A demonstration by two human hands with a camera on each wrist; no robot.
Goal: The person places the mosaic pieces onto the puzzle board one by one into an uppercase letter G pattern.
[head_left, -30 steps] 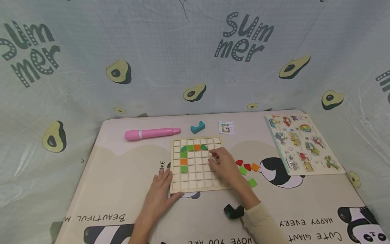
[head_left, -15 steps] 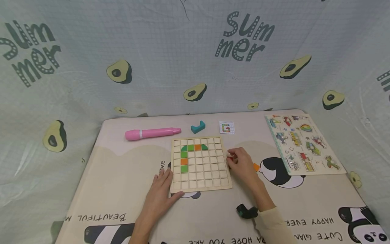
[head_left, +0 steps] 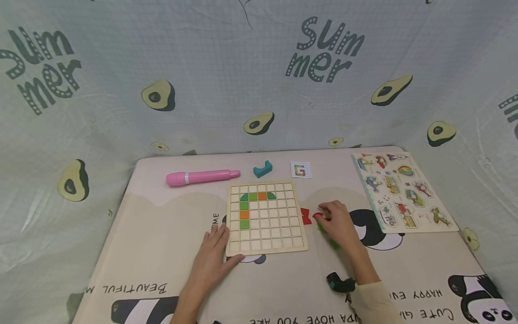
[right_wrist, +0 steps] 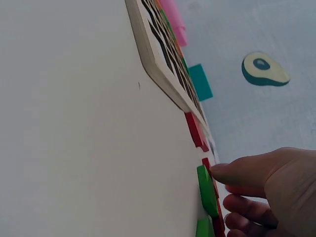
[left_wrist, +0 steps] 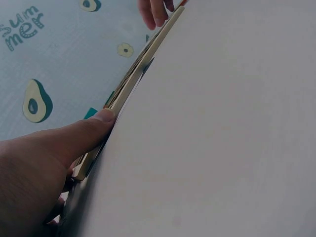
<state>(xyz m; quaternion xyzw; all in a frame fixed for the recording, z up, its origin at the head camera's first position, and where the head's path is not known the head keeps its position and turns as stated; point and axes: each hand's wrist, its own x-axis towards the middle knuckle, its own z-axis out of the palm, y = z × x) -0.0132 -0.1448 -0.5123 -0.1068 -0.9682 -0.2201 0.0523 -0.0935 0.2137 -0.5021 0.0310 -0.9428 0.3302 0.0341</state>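
The left hand (head_left: 210, 263) lies flat with straight fingers, holding nothing; its thumb (left_wrist: 101, 118) and fingertips press the near-left edge of the board (head_left: 264, 217). Just beyond those fingertips a column and a top row of green and orange tiles (head_left: 244, 210) sit in the grid. Well beyond the hand, at the far side, lie a pink pen (head_left: 201, 177), a teal block (head_left: 262, 168) and a small pattern card (head_left: 301, 170).

If that light press slackens or shoves sideways, the board could slide and the seated tiles, loose in their cells, might hop out of place.

The right hand (head_left: 339, 223) is past the board's right edge, fingers curled down over loose pieces. A red tile (head_left: 306, 216) lies to its left, just beside the board and apart from the fingers. The fingertips (right_wrist: 224, 174) touch a second red piece (head_left: 318, 216), with green pieces (right_wrist: 207, 190) right under the hand. I cannot tell whether anything is actually pinched.

The pieces are crowded together, so a fingertip could drag a neighbour along or flick one away. A thin tile taken by its edge could also slip and drop. A picture puzzle (head_left: 400, 191) rests to the hand's far right.
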